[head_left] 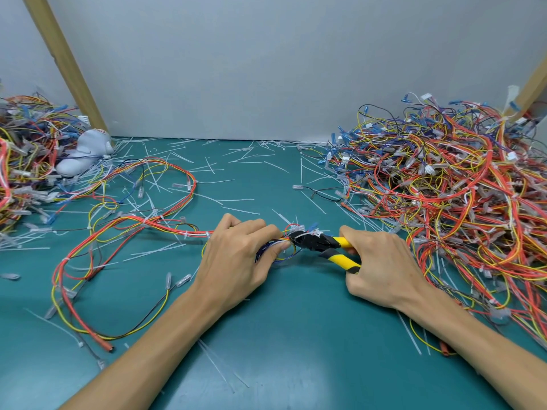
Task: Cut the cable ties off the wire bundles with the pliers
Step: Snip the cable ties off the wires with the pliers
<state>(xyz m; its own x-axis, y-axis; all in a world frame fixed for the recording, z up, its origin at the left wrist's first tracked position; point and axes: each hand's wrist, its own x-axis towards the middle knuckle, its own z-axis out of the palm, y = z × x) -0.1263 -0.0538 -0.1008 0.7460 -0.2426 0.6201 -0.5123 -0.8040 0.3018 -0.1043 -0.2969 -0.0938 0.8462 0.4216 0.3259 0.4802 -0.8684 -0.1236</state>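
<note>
Right hand point(381, 267) wrapped tight round both yellow-black handles of the pliers point(322, 245), with handles spread (can't tell how far the jaws are parted, nose sits in the wires). Left hand point(236, 261) just left of the pliers, pinching the wire bundle point(192, 232) between thumb and fingertips, right at the pliers' nose. Rest of that bundle trailing off left of the pliers in loops over the green table point(281, 335).

Can't pick out the tie itself at the nose: white bits there, either tie or connector housing. Reads as lining up a cut or mid-cut.

Risks from here:
- Nicking insulation or severing a thin strand, with the nose in among blue and yellow wires and any tie sitting tight on them.
- Pinching left fingertips, held almost touching the blades.
- Losing the bundle on the squeeze, given only a fingertip pinch (likely to twist).
- Snagging the big wire pile point(458, 187) just right of the pliers, with strands lying close by the right wrist.
- Offcut flying off to join the cut ties point(236, 200) littered beyond the pliers.
</note>
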